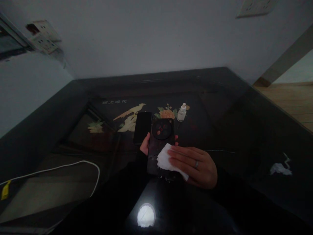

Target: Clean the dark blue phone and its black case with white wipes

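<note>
A dark smartphone (158, 147) with a large round camera bump faces me with its back. My left hand (146, 144) is wrapped round it from beneath, the thumb along its left edge and fingertips showing at the right edge. On the lower part of the phone's back, my right hand (195, 164) presses a folded white tissue (166, 158); one finger wears a ring. Just left of my left hand lies a second flat black phone (142, 128). A small clear dropper bottle (182, 112) with a white tip stands beyond the held phone, to the right.
The dark glossy table (207, 130) has bird and flower pictures under its surface. A crumpled tissue (280, 168) lies far right. A white cable (61, 165) with a yellow tag (5, 190) runs along the left. A wall with sockets (44, 37) borders the back.
</note>
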A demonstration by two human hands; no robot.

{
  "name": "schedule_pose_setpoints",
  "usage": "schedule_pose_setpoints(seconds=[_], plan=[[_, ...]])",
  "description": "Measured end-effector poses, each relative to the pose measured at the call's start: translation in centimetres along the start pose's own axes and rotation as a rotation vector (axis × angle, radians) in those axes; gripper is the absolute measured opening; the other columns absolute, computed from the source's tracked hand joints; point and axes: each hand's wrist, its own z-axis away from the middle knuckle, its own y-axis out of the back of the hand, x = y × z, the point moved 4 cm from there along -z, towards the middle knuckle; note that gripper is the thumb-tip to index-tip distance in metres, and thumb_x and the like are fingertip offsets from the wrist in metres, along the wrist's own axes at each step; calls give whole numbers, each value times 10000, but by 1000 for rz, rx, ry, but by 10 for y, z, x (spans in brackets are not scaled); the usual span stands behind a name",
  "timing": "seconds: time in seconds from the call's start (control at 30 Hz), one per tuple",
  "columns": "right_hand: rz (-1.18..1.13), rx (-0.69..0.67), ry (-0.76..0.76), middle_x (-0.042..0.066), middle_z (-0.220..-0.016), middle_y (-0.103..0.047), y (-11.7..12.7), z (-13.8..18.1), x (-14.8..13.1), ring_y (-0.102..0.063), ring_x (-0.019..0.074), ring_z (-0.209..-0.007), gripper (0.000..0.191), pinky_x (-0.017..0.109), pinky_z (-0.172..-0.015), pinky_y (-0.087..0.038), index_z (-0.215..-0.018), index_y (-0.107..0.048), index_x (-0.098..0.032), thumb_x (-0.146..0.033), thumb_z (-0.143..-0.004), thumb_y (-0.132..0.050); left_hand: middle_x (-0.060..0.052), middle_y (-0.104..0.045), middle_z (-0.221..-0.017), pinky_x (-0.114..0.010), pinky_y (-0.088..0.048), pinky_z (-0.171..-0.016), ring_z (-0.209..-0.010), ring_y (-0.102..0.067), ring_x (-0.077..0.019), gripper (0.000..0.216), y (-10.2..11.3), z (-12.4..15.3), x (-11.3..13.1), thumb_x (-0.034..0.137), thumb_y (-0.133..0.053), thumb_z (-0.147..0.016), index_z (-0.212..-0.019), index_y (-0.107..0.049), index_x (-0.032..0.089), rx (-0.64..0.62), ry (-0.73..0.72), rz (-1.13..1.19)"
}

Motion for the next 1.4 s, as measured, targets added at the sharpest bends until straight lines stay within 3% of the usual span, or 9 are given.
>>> schedule_pose_setpoints(seconds=[0.23,0.5,0.6,0.7,0.87,1.0,1.17,1.4], plan=[[-168,-78,43,134,-1224,-560,3,-4,-4,-356,223,-1273,335,338,-886,-492,-1159,-529,-34,-145,-893,-358,-178,-619,-1065,-375,-392,-824,-882,-616,-279,726,6,-2,-1,575,-187,-826,-1327,-366,82,-24,37,23],[-338,-4,45,171,-1124,-615,5,-7,-4,-425,230,-1224,329,351,-883,-506,-1053,-583,-37,-146,-910,-307,-181,-632,-1055,-374,-387,-864,-933,-614,-276,689,7,-4,-2,557,-208,-834,-1112,-574,43,-239,93,-53],[-307,12,63,177,-1120,-615,7,-6,-3,-399,267,-1237,266,377,-860,-517,-1012,-596,-53,-145,-891,-378,-182,-624,-1079,-366,-379,-871,-937,-612,-277,675,6,-2,-4,557,-256,-828,-1157,-540,42,-202,85,-52],[-241,40,66,169,-1087,-634,9,-4,-4,-451,273,-1196,177,354,-788,-549,-942,-603,-67,-123,-851,-463,-192,-608,-1109,-376,-374,-870,-929,-610,-282,719,3,0,-5,562,-265,-824,-1285,-410,30,-159,86,-42],[-193,93,52,177,-997,-668,17,-4,-7,-539,245,-1111,186,316,-728,-563,-902,-602,-54,-125,-866,-434,-170,-602,-1121,-380,-372,-862,-915,-609,-277,757,1,1,-5,587,-179,-833,-1371,-279,64,-123,123,-41],[-202,107,32,177,-1002,-666,20,-8,-9,-512,233,-1142,241,328,-787,-549,-932,-598,-53,-154,-902,-381,-200,-601,-1117,-393,-356,-891,-911,-609,-281,760,3,0,-5,563,-226,-831,-1361,-278,20,-139,80,-73],[-82,62,46,149,-1055,-656,12,-11,-11,-510,234,-1145,123,314,-774,-555,-906,-610,-79,-84,-838,-509,-200,-617,-1077,-386,-344,-894,-933,-607,-286,770,5,0,-11,578,-184,-829,-1357,-287,27,-159,117,-80],[5,34,146,133,-1023,-671,11,-9,-10,-530,210,-1124,146,307,-846,-528,-927,-621,-68,-68,-837,-505,-195,-620,-1060,-358,-343,-871,-904,-602,-275,778,7,-1,-12,570,-211,-824,-1322,-344,-12,-126,117,-105]])
